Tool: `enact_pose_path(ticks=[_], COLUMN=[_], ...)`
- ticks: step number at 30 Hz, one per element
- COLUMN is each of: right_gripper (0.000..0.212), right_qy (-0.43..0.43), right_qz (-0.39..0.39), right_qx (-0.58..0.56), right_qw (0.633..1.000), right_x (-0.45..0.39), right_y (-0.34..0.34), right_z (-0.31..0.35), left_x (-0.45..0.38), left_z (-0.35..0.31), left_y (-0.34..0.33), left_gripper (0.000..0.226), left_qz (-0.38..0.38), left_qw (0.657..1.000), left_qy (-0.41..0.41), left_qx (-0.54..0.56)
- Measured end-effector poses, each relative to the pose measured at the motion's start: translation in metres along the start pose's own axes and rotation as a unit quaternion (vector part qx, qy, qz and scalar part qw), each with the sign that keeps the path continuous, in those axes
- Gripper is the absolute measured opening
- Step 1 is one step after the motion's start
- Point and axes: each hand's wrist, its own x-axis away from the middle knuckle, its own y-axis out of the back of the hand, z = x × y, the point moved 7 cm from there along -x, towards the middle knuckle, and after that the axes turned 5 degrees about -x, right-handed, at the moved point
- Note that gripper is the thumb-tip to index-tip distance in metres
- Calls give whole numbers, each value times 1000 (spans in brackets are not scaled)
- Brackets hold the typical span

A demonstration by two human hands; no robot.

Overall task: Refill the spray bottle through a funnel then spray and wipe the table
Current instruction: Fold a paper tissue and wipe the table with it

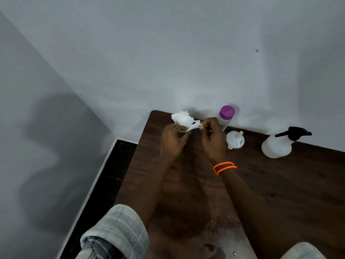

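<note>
A crumpled white tissue (183, 119) lies at the far left corner of the dark wooden table (280, 184). My left hand (172, 140) and my right hand (213, 139) both pinch a strip of it between their fingertips. Right of my right hand, a white funnel (235, 140) lies upside down, spout up. A clear bottle with a purple cap (226, 116) stands behind it by the wall. The white spray bottle with a black trigger head (280, 144) stands further right. Water droplets (218, 224) glisten on the near part of the table.
The table is pushed against a white wall (186, 53) at its far edge. Its left edge drops to a dark floor (104, 184) beside another white wall. An orange beaded band (224, 167) circles my right wrist.
</note>
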Motion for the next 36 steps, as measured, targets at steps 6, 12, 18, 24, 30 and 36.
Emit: enact_pose_path(ticks=[6, 12, 18, 24, 30, 36], right_gripper=[22, 19, 22, 38, 32, 27], right_qy=[-111, -295, -413, -330, -205, -120], right_qz=[-82, -76, -3, 108, 118, 226], right_qx=[-127, -201, -186, 95, 174, 225], right_qw=[982, 931, 892, 933, 956, 940], right_x=[2, 50, 123, 163, 160, 151], right_y=[35, 60, 62, 69, 59, 27], right_z=[2, -33, -91, -114, -110, -103], left_x=[10, 42, 107, 159, 168, 166], left_z=[-22, -12, 14, 45, 28, 27], left_y=[15, -12, -39, -38, -17, -16], left_gripper=[7, 12, 17, 60, 52, 32], left_qz=[17, 197, 286, 297, 233, 242], left_qw=[995, 912, 862, 911, 951, 933], left_qy=[33, 243, 378, 286, 32, -33], left_qx=[94, 267, 181, -33, -202, -265])
